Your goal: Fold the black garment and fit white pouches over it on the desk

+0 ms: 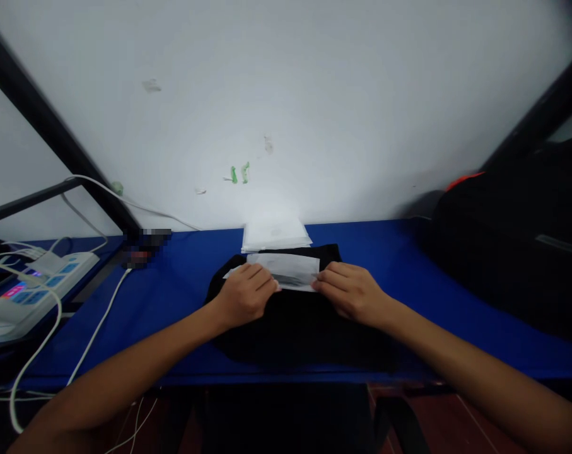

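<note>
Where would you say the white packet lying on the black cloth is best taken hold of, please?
By its two short ends, from left and right. The white packet lies flat and long across the black cloth, and the left hand and right hand already pinch those ends; its middle offers no raised edge.

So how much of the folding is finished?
The black cloth already lies bunched flat on the blue table. Both the left hand and right hand pinch a clear packet on it. A white stack waits behind, untouched.
</note>
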Demonstrator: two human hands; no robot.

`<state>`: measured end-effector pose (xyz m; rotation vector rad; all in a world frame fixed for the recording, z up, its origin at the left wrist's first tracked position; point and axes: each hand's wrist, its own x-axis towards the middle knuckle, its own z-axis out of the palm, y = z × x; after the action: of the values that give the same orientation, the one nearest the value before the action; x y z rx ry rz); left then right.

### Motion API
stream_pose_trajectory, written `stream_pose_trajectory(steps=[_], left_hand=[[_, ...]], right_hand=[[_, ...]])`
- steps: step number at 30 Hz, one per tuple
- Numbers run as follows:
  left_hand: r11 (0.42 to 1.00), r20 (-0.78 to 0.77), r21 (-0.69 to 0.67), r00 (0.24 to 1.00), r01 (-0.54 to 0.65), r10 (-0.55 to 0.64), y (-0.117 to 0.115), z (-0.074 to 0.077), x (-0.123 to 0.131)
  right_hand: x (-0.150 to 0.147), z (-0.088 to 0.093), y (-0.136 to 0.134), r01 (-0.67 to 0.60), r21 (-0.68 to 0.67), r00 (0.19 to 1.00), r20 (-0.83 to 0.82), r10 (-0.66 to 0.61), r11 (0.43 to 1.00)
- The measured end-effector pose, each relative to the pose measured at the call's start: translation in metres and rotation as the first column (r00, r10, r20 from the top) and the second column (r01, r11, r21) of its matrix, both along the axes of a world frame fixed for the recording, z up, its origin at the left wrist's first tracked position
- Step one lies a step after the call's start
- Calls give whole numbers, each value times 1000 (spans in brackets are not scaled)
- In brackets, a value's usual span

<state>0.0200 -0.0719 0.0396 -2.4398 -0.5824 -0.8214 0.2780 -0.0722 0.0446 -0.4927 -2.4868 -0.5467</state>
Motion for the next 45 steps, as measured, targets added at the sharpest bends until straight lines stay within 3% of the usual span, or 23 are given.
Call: stream_pose_trajectory(steps=[6,12,16,18,22,26,29,32,35,38,42,45], left_hand=[[998,13,23,998,-60,60,13,3,-43],[994,14,-104,1000,-22,23,6,1,-64],[942,-20,-333,999,33,-42,-6,0,-54],[923,-46,-385,998,25,-47,-9,-1,-43],[930,-144,-366,989,-15,-41,-5,-1,-21],[948,-203,-317,979,-34,-32,-2,6,-7],[970,-136,-243,990,-12,-22,-2,10,-1],[981,-12,-192,1000,9,-12,-2,10,3],[976,34,-217,999,-8,15,-3,8,5],[946,-55,-318,998,-60,44,-6,5,5],[848,-236,-505,971,-162,45,-13,-2,4],[808,-206,-571,978,-145,30,-11,-2,1]], right_hand=[[25,-2,6,34,-83,994,-102,-42,996],[42,-9,9,37,-122,993,-106,-50,992],[45,-16,6,77,-207,995,75,-63,975],[44,-17,3,108,-239,983,170,-68,965],[35,-9,-9,162,-221,976,181,-122,962],[13,3,-32,10,-353,1000,30,0,935],[-13,2,-43,-52,-320,998,26,63,946],[-38,-5,-38,88,-321,996,18,-87,943],[-55,-10,-26,320,-439,947,131,-292,840],[-61,-16,-14,452,-417,887,299,-351,789],[-56,-24,-4,410,-235,888,324,-326,881],[-46,-25,-8,161,-104,977,160,-143,982]])
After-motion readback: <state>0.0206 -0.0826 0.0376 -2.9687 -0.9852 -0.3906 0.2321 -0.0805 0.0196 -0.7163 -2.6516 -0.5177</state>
